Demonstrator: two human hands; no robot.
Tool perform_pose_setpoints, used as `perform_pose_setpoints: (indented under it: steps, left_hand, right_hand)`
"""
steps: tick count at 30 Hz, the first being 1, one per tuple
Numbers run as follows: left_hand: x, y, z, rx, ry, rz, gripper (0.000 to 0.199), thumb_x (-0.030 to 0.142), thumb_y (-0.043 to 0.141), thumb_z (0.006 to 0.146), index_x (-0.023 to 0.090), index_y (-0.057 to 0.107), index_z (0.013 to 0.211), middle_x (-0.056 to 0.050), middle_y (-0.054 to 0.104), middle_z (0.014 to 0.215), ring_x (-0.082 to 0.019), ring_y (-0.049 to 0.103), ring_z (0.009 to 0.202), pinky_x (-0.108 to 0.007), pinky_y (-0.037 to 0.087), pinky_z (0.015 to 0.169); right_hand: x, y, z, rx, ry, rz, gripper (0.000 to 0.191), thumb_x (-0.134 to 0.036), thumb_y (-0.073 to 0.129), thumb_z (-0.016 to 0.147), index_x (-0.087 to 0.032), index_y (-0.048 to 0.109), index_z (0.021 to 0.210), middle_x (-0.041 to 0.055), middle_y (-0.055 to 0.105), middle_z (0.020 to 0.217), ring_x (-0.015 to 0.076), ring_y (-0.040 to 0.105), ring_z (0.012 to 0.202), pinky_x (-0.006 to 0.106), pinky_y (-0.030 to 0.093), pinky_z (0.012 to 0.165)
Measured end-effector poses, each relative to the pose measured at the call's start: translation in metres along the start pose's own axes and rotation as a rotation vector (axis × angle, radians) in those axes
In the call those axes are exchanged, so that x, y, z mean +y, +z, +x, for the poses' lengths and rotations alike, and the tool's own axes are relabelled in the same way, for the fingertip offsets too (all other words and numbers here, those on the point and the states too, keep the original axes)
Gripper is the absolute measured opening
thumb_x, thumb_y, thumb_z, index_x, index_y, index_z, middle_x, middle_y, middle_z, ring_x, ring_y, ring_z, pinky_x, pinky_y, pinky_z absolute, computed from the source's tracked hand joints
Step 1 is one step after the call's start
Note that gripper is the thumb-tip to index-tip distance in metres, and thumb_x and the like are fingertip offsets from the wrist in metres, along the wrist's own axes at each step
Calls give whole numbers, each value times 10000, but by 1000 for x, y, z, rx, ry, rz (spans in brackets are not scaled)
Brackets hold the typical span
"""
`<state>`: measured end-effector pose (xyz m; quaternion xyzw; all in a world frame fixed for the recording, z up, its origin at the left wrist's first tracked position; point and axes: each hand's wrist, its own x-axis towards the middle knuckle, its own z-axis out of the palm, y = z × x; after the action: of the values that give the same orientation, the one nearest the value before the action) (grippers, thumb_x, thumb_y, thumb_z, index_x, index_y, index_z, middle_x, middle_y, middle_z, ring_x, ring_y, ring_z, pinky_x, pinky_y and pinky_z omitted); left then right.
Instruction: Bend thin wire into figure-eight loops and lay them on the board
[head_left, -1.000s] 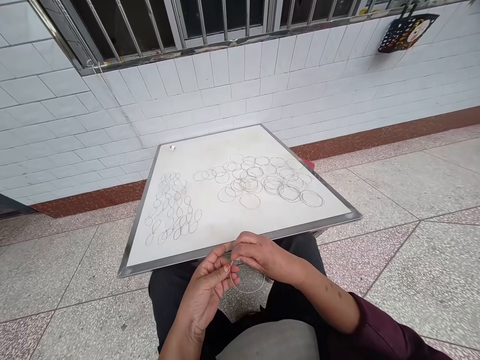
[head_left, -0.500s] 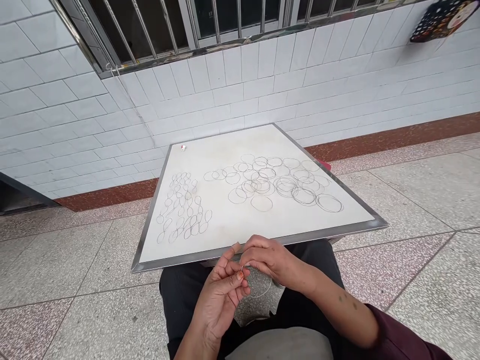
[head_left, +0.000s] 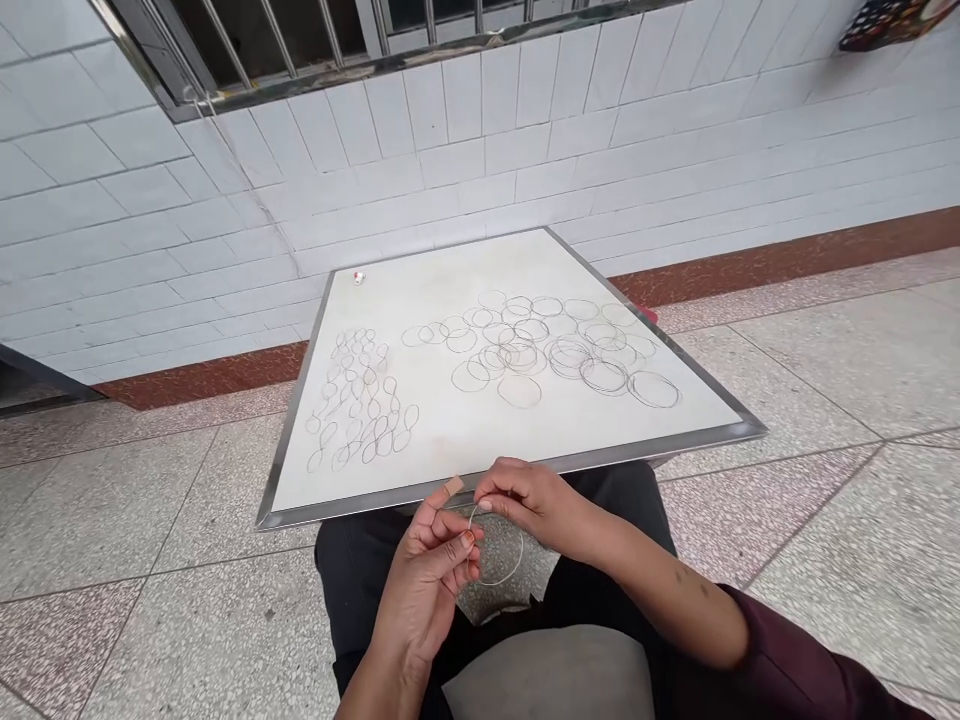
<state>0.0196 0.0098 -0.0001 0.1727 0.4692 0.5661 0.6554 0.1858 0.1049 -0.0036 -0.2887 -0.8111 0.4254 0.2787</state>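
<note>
A thin pale wire ring (head_left: 520,552) hangs between my two hands, just in front of the table's near edge. My left hand (head_left: 431,570) pinches its left side between thumb and fingers, with a tan strip round the tip of one finger. At the ring's top, my right hand (head_left: 525,500) closes thumb and fingertips on it. On the white table (head_left: 442,250) lie several overlapping round wire rings (head_left: 520,392) at the centre and right. Several twisted, figure-eight wire loops (head_left: 367,400) lie in rows at the left.
A small red-and-white object (head_left: 358,278) sits at the table's far left corner. Behind the table stands a white tiled wall (head_left: 450,180) with a barred window. My legs are under the table's near edge, which has a metal rim.
My hands have moved slightly apart, and more of the ring shows between them. The whole view has shifted a little, so the table appears higher.
</note>
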Motion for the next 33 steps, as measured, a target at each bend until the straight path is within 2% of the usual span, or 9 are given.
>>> perform_pose_setpoints:
  steps: [6,9,14,20,27,30,33]
  left_hand:
    - [-4,-2,0,22,-8,22,683,179,869,644,219,604,1272,31,639,748,-93,582,608,-192,496,532]
    - [-6,-3,0,36,22,-31,654,147,863,648,216,614,1249,36,639,756,-83,592,624,-196,532,585]
    - [-4,-2,-1,53,87,-54,603,139,848,662,211,636,1221,29,631,768,-110,620,720,-213,557,641]
    - [-4,-1,-3,36,62,-6,644,167,859,657,212,616,1251,26,607,752,-113,592,695,-202,526,582]
    - [-5,-1,-4,34,60,35,658,205,854,671,216,600,1278,28,607,752,-107,576,652,-213,513,574]
    - [-6,-1,-4,39,63,24,626,194,849,679,211,609,1257,29,602,750,-103,570,651,-217,524,580]
    - [-6,0,-4,56,70,-17,590,163,844,681,217,622,1225,35,597,767,-101,581,669,-231,549,611]
  right_hand:
    - [14,4,3,48,13,98,153,-331,677,887,-193,680,820,-7,593,751,115,548,683,227,432,640]
    - [13,0,3,-6,47,162,164,-341,666,891,-191,682,829,-10,596,761,108,537,681,220,420,636]
    - [4,-9,-1,-119,103,183,167,-309,563,947,-194,683,956,-17,593,770,94,493,647,212,393,604]
    - [1,-3,-1,-15,107,230,169,-312,569,936,-191,682,901,-7,590,796,100,514,668,222,413,622]
    - [11,10,1,142,42,168,179,-323,587,934,-198,706,882,11,598,790,132,563,729,261,444,683]
    - [14,12,2,147,50,198,201,-355,589,935,-200,706,884,6,576,782,123,544,693,249,441,645]
    - [12,9,2,99,140,297,244,-420,610,916,-194,695,879,0,571,812,93,496,610,224,420,566]
